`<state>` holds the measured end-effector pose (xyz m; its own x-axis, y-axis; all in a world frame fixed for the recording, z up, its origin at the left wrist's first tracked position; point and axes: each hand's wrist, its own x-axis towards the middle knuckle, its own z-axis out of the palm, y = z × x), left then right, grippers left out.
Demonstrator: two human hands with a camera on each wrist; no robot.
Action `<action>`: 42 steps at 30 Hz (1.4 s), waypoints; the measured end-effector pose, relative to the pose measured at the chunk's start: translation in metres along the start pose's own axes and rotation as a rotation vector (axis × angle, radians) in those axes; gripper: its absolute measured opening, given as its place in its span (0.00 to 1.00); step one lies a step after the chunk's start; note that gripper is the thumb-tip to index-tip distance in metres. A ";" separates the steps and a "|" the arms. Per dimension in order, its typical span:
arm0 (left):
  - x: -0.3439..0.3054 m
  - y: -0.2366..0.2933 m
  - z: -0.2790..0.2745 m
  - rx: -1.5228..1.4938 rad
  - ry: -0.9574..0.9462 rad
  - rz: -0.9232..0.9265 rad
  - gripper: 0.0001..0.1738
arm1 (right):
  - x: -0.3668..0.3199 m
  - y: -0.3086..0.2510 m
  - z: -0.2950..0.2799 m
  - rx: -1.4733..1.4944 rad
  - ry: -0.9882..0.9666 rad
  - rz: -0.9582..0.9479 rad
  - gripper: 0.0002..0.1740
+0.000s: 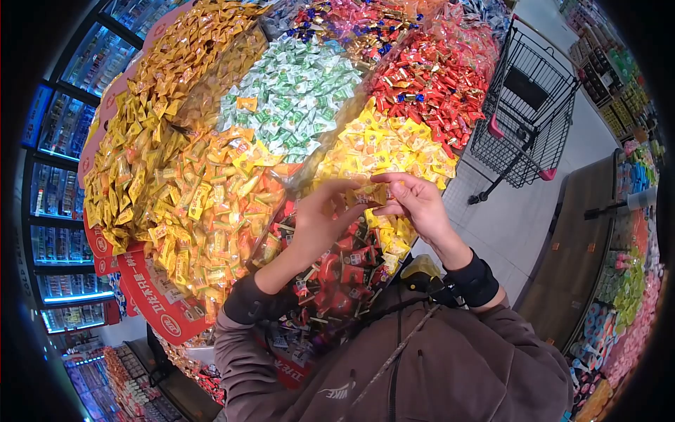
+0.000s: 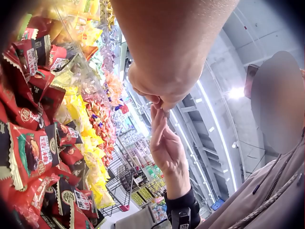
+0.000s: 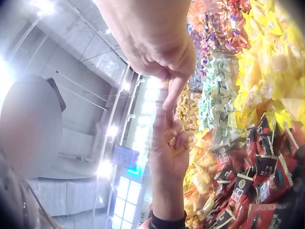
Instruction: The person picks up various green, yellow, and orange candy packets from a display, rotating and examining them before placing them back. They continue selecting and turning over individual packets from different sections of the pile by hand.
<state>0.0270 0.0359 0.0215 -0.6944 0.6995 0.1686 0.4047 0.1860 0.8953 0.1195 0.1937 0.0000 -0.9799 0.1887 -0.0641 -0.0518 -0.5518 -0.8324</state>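
Note:
A small gold-yellow wrapped candy sits between my two hands, above the bins of sweets. My left hand holds it with thumb and fingers. From the other side my right hand pinches the candy's end between thumb and fingertips. In the right wrist view a bit of brownish-gold wrapper shows at the left hand's palm. Below the hands are red-and-black wrapped candies and yellow wrapped candies. The left wrist view shows the fingertips of both hands meeting, with the candy mostly hidden.
Green-and-white candies, orange-yellow candies and red candies fill neighbouring bins, split by clear dividers. A black shopping cart stands on the floor to the right. Stocked shelves line the far right.

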 end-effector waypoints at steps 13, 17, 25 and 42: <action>0.001 0.005 0.000 -0.123 0.014 -0.117 0.17 | 0.005 0.006 -0.007 -0.059 0.071 -0.017 0.18; 0.001 0.006 0.001 -0.148 0.010 -0.125 0.17 | 0.005 0.005 -0.006 0.042 0.083 0.014 0.20; 0.003 0.000 0.001 -0.106 0.007 -0.145 0.16 | 0.006 0.008 -0.012 0.055 0.062 0.019 0.21; 0.003 0.001 0.004 -0.165 0.009 -0.116 0.16 | 0.004 0.004 -0.010 0.038 0.042 0.030 0.21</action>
<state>0.0278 0.0409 0.0212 -0.7364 0.6736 0.0633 0.2189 0.1487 0.9643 0.1173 0.2003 -0.0094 -0.9722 0.2056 -0.1123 -0.0310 -0.5881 -0.8082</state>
